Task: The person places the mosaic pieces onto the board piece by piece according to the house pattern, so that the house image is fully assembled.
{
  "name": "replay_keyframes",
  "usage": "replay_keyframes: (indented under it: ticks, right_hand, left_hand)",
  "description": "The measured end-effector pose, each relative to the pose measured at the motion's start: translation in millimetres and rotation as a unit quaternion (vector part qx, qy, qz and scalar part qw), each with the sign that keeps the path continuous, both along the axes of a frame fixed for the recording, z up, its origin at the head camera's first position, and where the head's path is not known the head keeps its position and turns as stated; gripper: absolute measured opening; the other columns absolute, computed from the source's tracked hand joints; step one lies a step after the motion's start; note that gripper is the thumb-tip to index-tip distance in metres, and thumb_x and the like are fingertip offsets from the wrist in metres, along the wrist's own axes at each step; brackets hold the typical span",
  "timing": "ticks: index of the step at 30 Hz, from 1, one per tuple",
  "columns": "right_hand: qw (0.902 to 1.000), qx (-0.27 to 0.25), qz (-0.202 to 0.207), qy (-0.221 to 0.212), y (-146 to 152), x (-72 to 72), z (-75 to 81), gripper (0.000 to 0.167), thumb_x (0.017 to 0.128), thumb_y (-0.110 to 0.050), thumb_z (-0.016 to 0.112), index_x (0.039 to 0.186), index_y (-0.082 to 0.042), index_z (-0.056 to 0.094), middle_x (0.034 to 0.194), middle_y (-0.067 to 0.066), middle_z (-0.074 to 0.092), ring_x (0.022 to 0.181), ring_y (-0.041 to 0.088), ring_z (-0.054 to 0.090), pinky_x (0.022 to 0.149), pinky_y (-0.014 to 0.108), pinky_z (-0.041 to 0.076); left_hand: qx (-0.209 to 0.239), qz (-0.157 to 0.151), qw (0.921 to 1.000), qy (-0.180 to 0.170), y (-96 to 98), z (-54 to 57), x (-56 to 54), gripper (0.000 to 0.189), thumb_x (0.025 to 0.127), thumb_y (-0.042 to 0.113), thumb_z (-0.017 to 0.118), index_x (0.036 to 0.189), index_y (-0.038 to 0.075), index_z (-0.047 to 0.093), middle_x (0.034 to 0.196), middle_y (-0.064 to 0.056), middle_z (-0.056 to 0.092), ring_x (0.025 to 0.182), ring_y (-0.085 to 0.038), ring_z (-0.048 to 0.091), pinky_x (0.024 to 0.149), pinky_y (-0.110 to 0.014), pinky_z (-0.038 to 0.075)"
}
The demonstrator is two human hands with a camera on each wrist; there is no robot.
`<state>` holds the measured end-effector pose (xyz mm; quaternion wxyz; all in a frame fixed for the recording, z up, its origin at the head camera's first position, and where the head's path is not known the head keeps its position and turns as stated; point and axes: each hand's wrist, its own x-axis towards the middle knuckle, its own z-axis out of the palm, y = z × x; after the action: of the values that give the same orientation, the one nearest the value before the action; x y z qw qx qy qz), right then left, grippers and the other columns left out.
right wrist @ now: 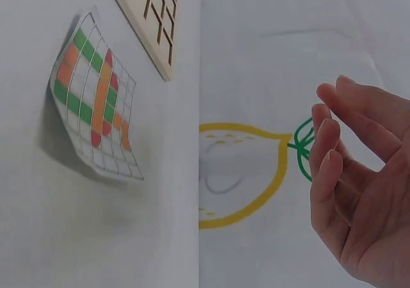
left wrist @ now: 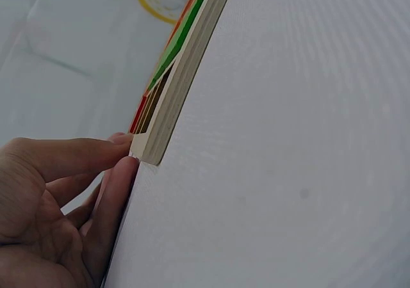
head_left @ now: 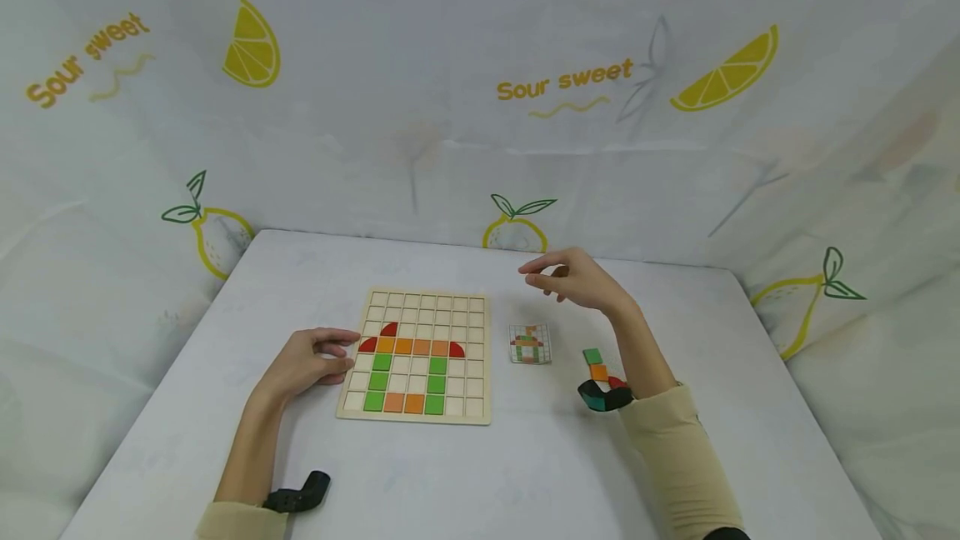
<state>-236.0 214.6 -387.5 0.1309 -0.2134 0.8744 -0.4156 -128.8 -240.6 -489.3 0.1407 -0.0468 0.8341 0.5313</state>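
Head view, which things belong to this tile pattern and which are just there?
Likely in the job:
square pale wooden grid board
flat red, orange and green tiles on it
paper card with printed grid
loose green square tile, orange square tile, partly hidden red tile

Just there:
white cloth backdrop printed with yellow lemons
black band on left wrist
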Motion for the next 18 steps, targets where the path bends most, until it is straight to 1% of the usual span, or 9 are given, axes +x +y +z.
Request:
replay_keyframes:
  ticks: [4,8,13,15,18]
  right_hand:
    - [0.9999,0.010,-0.013,0.005,19.8,4.8,1.0,0.026,0.104,-0.024,0.073,0.126,-0.011,0.081,0.129,0.018,0.078,0.083,0.022,0.069,0.072,0.031,0.060]
    - [0.9995,0.019,-0.022,0.008,39.1,10.4,0.9,0.027,0.105,-0.025,0.073,0.127,-0.011,0.080,0.127,0.020,0.078,0.081,0.019,0.069,0.071,0.030,0.060]
    - [0.9986,0.036,-0.039,0.004,61.8,18.5,-2.2,0.029,0.105,-0.027,0.073,0.128,-0.011,0.080,0.123,0.017,0.079,0.081,0.017,0.070,0.072,0.032,0.062]
    - [0.9983,0.041,-0.042,0.004,71.0,22.3,-4.0,0.030,0.105,-0.026,0.073,0.129,-0.009,0.079,0.125,0.017,0.078,0.082,0.019,0.071,0.072,0.033,0.062]
    - [0.9980,0.046,-0.044,-0.004,84.6,28.9,-7.6,0.032,0.105,-0.025,0.073,0.130,-0.006,0.078,0.133,0.020,0.076,0.084,0.024,0.072,0.070,0.032,0.062]
  left_hand:
    - [-0.005,0.004,1.0000,-0.004,0.2,-1.0,-0.5,0.050,0.093,0.004,0.081,0.141,-0.001,0.068,0.110,-0.014,0.069,0.089,-0.017,0.069,0.072,-0.027,0.068]
    - [-0.007,0.006,0.9999,-0.006,-0.3,-2.1,-0.9,0.051,0.093,0.004,0.081,0.142,0.000,0.068,0.111,-0.014,0.069,0.090,-0.017,0.069,0.072,-0.027,0.068]
    - [-0.006,0.007,0.9999,-0.009,0.1,-2.8,-0.8,0.051,0.092,0.004,0.081,0.142,0.001,0.069,0.111,-0.014,0.069,0.089,-0.017,0.069,0.073,-0.027,0.068]
    - [-0.006,0.007,0.9999,-0.009,0.2,-2.7,-0.8,0.051,0.092,0.004,0.081,0.141,0.001,0.069,0.111,-0.014,0.069,0.089,-0.017,0.068,0.073,-0.027,0.068]
    - [-0.005,0.007,0.9999,-0.010,0.1,-2.2,-0.8,0.050,0.092,0.004,0.081,0.141,0.001,0.069,0.111,-0.014,0.068,0.089,-0.017,0.068,0.073,-0.026,0.067]
